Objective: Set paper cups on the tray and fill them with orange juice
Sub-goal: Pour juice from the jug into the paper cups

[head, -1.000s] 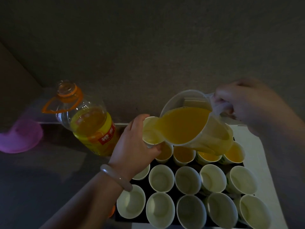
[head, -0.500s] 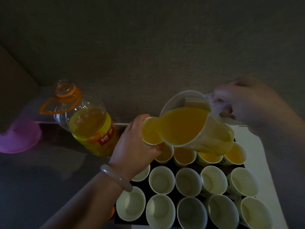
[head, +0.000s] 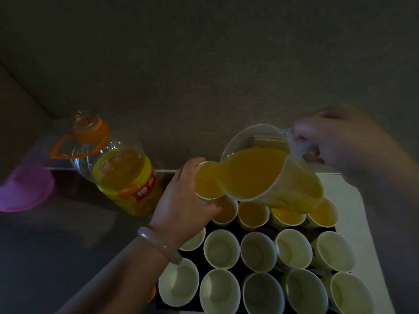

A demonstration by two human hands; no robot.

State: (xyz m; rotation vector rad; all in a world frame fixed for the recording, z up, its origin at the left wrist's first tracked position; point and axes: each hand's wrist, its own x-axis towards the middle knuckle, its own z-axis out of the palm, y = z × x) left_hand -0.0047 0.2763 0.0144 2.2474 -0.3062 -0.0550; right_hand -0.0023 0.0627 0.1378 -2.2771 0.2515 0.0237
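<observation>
Left hand (head: 181, 200): fingers and thumb wrapped round paper cup (head: 207, 181), cup nearly full of juice. Right hand (head: 335, 141), blurred: curled round handle of clear pitcher (head: 272, 173). Pitcher tilted toward left grip, spout over held cup's rim. Black tray (head: 238, 231) below both grips: four filled cups (head: 252, 215) under pitcher, empty cups (head: 221, 249) nearer wrist. Juice bottle (head: 122, 175) just outside left hand.
</observation>
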